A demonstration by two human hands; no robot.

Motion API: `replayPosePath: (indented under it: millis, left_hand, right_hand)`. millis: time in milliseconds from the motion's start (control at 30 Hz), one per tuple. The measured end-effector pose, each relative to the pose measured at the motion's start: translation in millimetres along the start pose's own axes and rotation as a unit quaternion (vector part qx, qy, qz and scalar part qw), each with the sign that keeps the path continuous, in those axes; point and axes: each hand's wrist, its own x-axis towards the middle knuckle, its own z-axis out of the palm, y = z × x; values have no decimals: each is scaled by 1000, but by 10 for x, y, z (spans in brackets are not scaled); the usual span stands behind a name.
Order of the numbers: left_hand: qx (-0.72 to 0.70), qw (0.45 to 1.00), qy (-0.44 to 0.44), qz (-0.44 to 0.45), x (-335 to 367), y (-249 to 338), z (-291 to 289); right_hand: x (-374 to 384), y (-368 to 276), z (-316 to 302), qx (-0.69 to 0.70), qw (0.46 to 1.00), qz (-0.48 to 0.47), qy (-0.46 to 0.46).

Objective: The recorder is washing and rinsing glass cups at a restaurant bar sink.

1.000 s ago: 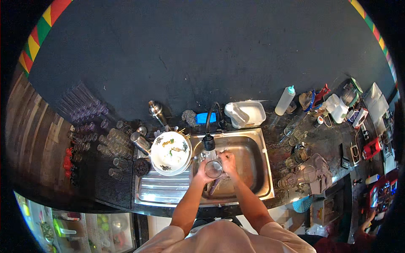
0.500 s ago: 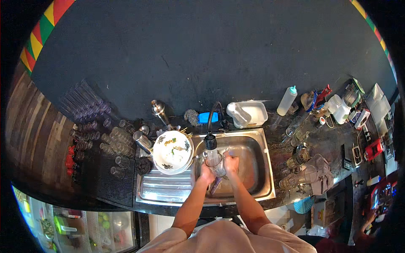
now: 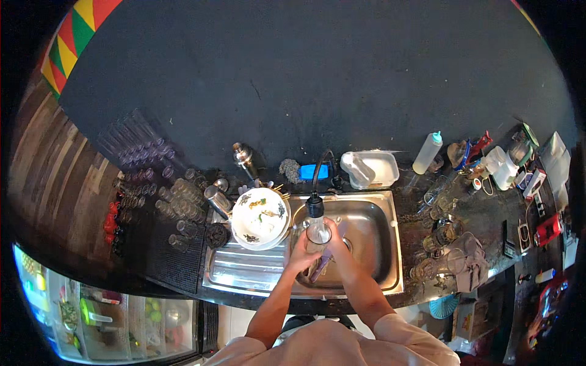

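Over the left part of the steel sink (image 3: pixel 397 256), a clear drinking glass (image 3: pixel 318 236) is under the black flexible faucet (image 3: pixel 315 206), with water running onto it. My left hand (image 3: pixel 300 254) is closed round the glass's left and lower side. On its right side, my right hand (image 3: pixel 334 236) is closed against the glass, though its fingertips are partly hidden. Below the hands, a long, thin purplish thing (image 3: pixel 317 271) lies in the basin; its kind is unclear. To the left, a stack of white bowls with food scraps (image 3: pixel 261 218) sits on the ridged drainboard (image 3: pixel 241 268).
Several glasses stand on the black mat (image 3: pixel 174 268) at left. A metal shaker (image 3: pixel 243 157), steel scourer (image 3: pixel 289 169), blue sponge (image 3: pixel 314 172) and white tub (image 3: pixel 383 169) line the wall. Right of the sink are a squeeze bottle (image 3: pixel 427 152), glassware and a brown cloth (image 3: pixel 469 261).
My hands have come closer together round the glass, the right moving inward from its far side. The whole view has shifted slightly, with the sink now further right and lower.
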Motion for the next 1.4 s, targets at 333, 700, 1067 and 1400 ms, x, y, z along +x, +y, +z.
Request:
replayPosePath:
  millis: [333, 700, 1067, 1400]
  left_hand:
    - [200, 957, 186, 96, -56, 85, 124]
    - [276, 947, 109, 123, 60, 164, 194]
    - [209, 968, 88, 104, 276, 6, 110]
    - [198, 980, 32, 1, 367, 92, 139]
  right_hand:
    - [88, 47, -87, -98, 984, 4, -150]
    - [-212, -55, 98, 19, 997, 80, 9]
    - [-46, -210, 184, -24, 998, -52, 5]
    - [40, -210, -7, -40, 985, -159, 57]
